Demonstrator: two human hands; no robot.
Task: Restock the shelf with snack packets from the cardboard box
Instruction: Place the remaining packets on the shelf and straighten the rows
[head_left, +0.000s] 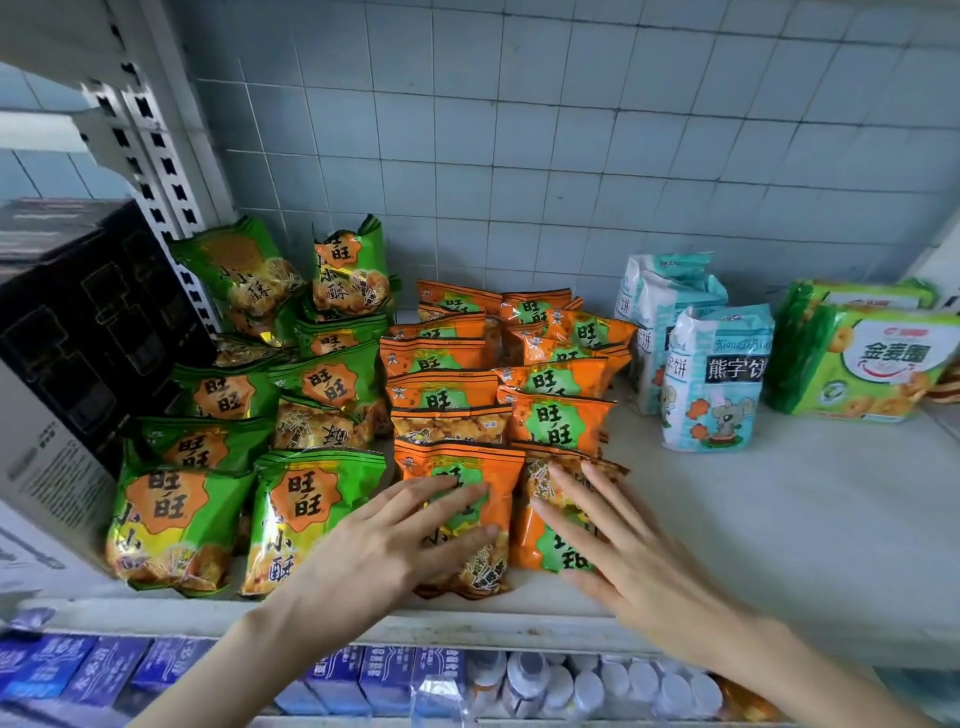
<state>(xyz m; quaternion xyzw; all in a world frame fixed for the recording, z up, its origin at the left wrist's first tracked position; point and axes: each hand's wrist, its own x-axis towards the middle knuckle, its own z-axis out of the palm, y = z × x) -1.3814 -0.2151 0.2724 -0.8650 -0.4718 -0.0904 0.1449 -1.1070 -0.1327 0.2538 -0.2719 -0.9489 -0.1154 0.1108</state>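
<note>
Hands on orange packets at the shelf (779, 545) front, 6 o'clock. Left hand (395, 540) lies flat on the front packet (501, 470), fingers (441, 491) straight and spread, gripping nothing. Right hand (623, 551) lies equally flat and spread on the second packet (535, 540), just at the first's 3 o'clock, also gripping nothing. Orange rows (556, 415) extend toward 12 o'clock. Green packets (311, 499) occupy 9 o'clock, beside a black box (93, 312). White bags (717, 374) and green packs (872, 358) stand at 2 o'clock.

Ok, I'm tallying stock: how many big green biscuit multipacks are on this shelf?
2 green multipacks: one in front at the right end of the shelf, one behind it; more may be hidden.
</note>
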